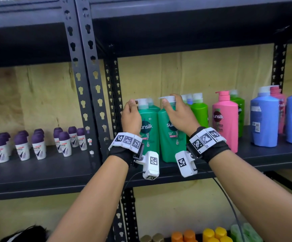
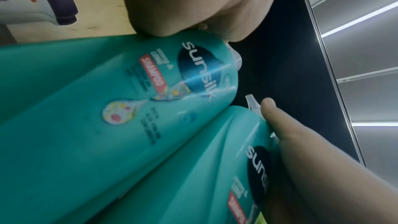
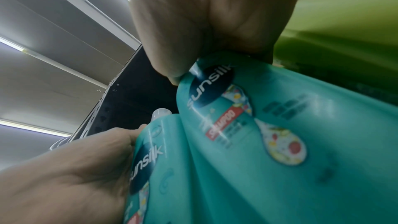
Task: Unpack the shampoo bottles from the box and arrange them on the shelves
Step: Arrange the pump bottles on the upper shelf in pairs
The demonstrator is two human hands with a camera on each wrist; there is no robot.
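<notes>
- Now at the placing step: two teal shampoo bottles stand upright on the shelf board (image 1: 257,154), and each hand sits at a bottle top.
- Left hand (image 1: 131,116) is curled round the neck and white pump of the left teal bottle (image 1: 149,135); thumb at the pump, fingers behind it.
- Right hand (image 1: 178,114) is curled over the pump of the right teal bottle (image 1: 169,137), palm on the shoulder.
- Taking the right teal bottle as landmark: the left teal bottle is just beside it on its left, sides close or touching, I cannot tell which. More teal caps show behind the pair.
- A green bottle (image 1: 200,112) stands just to its right and a little behind; a pink bottle (image 1: 226,123) further right, then blue bottles (image 1: 265,123).
- Judgement: both bottles look set down; next move is likely to square the labels forward, then let go and lift the hands clear.
- Room: left of the pair, the upright post (image 1: 91,81) is near, so little slack that way. The board's front edge lies just ahead of the bases; pushing back is safer than pulling forward.
- Overhead, the upper shelf is well above the pumps.
- No box is in view.
</notes>
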